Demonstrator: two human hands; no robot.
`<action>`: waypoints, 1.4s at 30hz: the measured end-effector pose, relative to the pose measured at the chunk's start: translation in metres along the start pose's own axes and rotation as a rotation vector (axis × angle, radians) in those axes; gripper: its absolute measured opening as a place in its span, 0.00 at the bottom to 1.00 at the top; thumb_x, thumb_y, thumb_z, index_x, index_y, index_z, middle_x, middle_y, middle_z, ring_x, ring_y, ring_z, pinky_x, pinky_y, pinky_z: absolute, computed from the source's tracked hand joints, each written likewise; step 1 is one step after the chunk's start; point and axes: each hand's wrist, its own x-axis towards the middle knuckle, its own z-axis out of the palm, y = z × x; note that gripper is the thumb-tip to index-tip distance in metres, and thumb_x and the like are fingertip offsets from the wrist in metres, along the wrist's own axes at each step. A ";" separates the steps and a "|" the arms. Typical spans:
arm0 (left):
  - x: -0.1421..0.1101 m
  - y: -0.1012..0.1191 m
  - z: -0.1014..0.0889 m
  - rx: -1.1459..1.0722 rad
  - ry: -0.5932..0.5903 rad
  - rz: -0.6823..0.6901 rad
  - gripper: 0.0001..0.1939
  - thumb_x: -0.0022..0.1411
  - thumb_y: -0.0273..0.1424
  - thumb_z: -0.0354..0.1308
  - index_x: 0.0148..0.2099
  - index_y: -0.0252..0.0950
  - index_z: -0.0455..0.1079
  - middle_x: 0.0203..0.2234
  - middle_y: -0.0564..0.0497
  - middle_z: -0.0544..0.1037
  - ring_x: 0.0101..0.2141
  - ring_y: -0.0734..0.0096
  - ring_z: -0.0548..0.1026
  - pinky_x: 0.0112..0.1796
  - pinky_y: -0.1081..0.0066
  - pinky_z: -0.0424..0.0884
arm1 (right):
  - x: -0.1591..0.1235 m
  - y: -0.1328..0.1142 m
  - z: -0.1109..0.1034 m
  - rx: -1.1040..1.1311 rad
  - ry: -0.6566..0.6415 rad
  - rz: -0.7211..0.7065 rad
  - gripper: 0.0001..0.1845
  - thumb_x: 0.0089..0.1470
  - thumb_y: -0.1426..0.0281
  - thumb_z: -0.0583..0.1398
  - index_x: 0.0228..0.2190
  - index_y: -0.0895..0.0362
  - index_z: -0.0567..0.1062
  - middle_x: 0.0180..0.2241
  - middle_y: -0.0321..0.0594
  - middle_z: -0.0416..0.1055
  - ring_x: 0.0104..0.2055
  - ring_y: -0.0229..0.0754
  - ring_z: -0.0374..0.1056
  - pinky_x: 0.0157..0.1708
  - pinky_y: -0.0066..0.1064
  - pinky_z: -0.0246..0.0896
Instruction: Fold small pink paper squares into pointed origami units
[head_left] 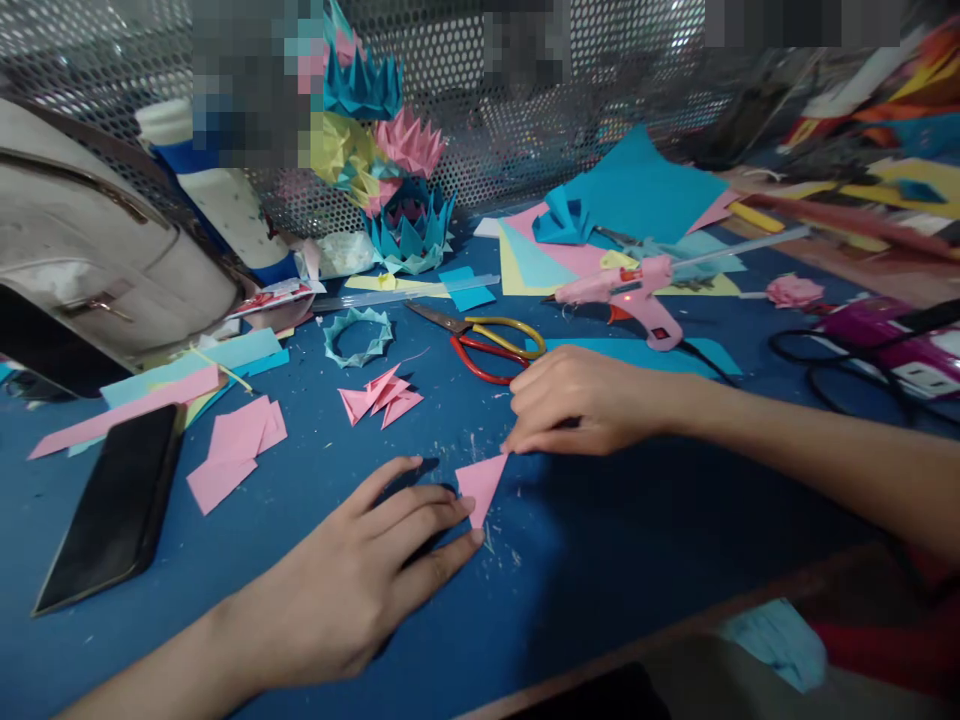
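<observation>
A small pink paper triangle (481,484) lies on the blue table (615,560). My left hand (352,580) rests flat beside it, fingers stretched out, with fingertips touching the triangle's left edge. My right hand (581,402) is curled with fingertips pressed together on the triangle's upper right corner. A little cluster of folded pink pieces (381,396) sits just beyond the hands.
Scissors with red and yellow handles (491,345), a pink glue gun (634,292), a teal paper ring (358,336), pink paper squares (234,450) and a black phone (116,505) lie around. Paper flowers (397,190) stand before a perforated metal wall. A white bag (90,240) sits left.
</observation>
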 end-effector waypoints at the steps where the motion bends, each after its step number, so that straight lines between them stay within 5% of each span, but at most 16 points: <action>1: 0.000 0.000 0.002 0.007 0.013 0.005 0.23 0.74 0.23 0.42 0.66 0.29 0.65 0.56 0.40 0.73 0.57 0.55 0.69 0.65 0.46 0.50 | 0.001 0.001 0.003 0.043 0.075 0.023 0.17 0.69 0.67 0.55 0.35 0.56 0.82 0.28 0.37 0.77 0.30 0.36 0.66 0.32 0.30 0.56; 5: -0.002 0.000 0.007 0.052 0.084 0.034 0.22 0.75 0.24 0.39 0.63 0.28 0.67 0.55 0.39 0.75 0.56 0.55 0.71 0.64 0.46 0.55 | 0.007 -0.002 0.013 0.169 0.203 0.158 0.15 0.68 0.65 0.56 0.40 0.57 0.81 0.37 0.41 0.79 0.39 0.39 0.71 0.42 0.30 0.61; 13: -0.002 0.000 0.007 0.041 0.175 0.070 0.22 0.76 0.24 0.38 0.56 0.27 0.73 0.54 0.39 0.77 0.56 0.57 0.72 0.63 0.50 0.58 | 0.016 -0.021 0.026 0.177 0.060 0.209 0.11 0.62 0.65 0.63 0.45 0.56 0.78 0.38 0.40 0.75 0.42 0.41 0.68 0.41 0.29 0.59; 20: -0.001 0.002 0.006 0.029 0.250 0.033 0.21 0.77 0.24 0.40 0.53 0.29 0.75 0.46 0.42 0.80 0.50 0.63 0.76 0.62 0.56 0.60 | 0.018 -0.024 0.027 0.260 0.097 0.177 0.05 0.61 0.70 0.63 0.40 0.58 0.78 0.36 0.38 0.74 0.40 0.38 0.67 0.40 0.28 0.59; 27: -0.002 0.003 0.008 0.052 0.275 0.004 0.19 0.77 0.24 0.41 0.47 0.30 0.74 0.51 0.42 0.78 0.55 0.59 0.73 0.62 0.56 0.60 | 0.018 -0.023 0.029 0.316 0.127 0.088 0.03 0.62 0.73 0.63 0.38 0.59 0.78 0.35 0.38 0.74 0.38 0.37 0.66 0.40 0.28 0.60; 42: -0.001 0.005 0.007 0.111 0.200 -0.003 0.20 0.77 0.24 0.39 0.57 0.30 0.71 0.55 0.44 0.76 0.58 0.60 0.69 0.67 0.55 0.45 | 0.018 -0.022 0.031 0.282 0.206 -0.036 0.07 0.63 0.76 0.61 0.36 0.58 0.80 0.35 0.40 0.73 0.40 0.36 0.67 0.43 0.27 0.61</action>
